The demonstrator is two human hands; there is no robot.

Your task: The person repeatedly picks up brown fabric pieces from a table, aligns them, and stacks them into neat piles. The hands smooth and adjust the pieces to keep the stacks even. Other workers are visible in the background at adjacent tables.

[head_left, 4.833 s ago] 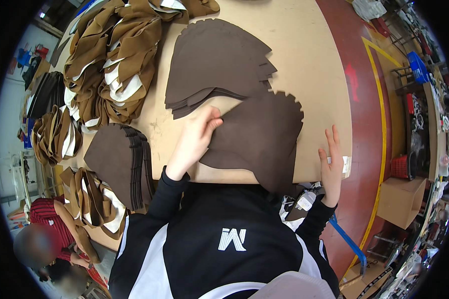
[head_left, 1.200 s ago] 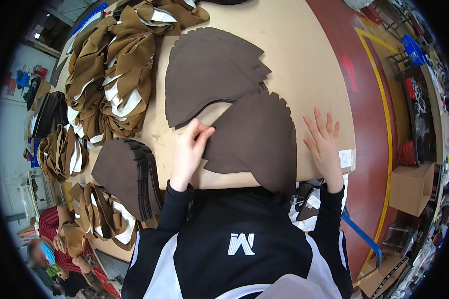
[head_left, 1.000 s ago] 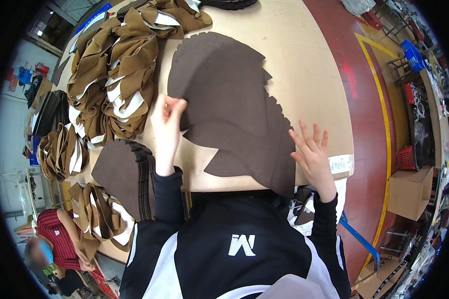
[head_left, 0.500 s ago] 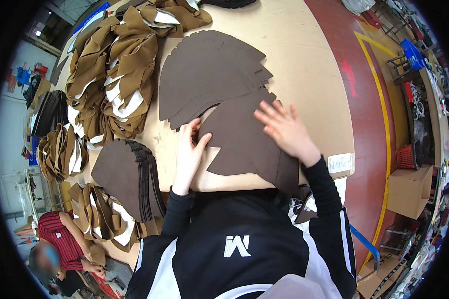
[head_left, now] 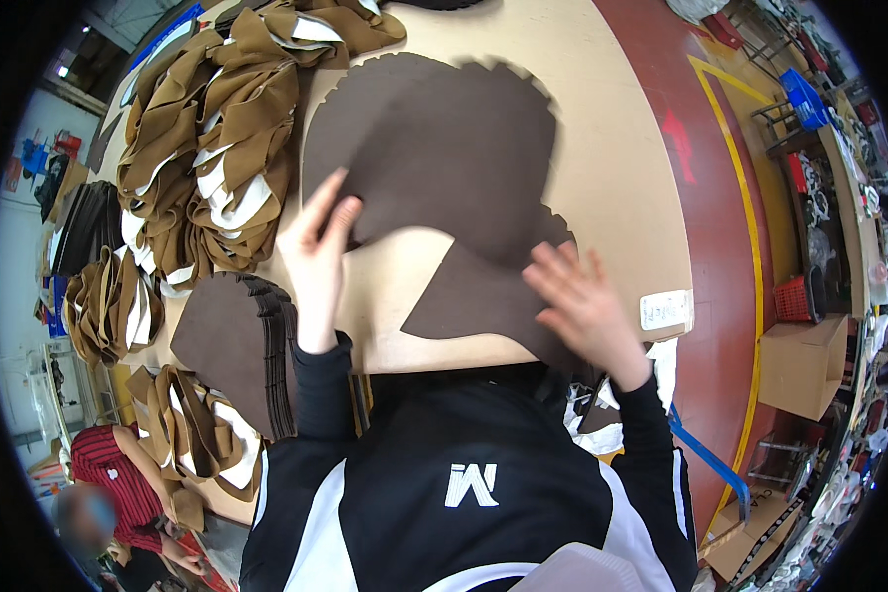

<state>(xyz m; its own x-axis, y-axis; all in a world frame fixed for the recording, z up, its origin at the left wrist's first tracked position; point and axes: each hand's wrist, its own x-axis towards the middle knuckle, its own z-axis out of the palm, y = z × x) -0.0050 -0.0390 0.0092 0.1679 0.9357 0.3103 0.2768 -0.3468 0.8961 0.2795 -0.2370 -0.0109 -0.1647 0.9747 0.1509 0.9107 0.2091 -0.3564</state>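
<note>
My left hand [head_left: 314,259] pinches the left edge of a dark brown, curved sheet piece [head_left: 454,148] between thumb and fingers. This piece has a notched upper rim and is slightly blurred. It lies across another brown piece [head_left: 331,133], of which the notched left part shows. Nearer to me, a further dark brown piece [head_left: 474,306] rests at the table's front edge, partly covered by the held one. Over its right side is my right hand [head_left: 584,308], fingers outstretched and holding nothing; whether it touches the piece I cannot tell.
Heaps of tan, white-backed strips [head_left: 252,118] cover the table's left side. A neat stack of dark brown pieces [head_left: 232,340] stands at the front left. A co-worker in a striped shirt [head_left: 113,469] is at the lower left. A cardboard box [head_left: 804,365] sits beyond the yellow line.
The left hand has moved left and away from me, swinging a brown piece onto the far pile. My right hand has shifted slightly nearer to me.
</note>
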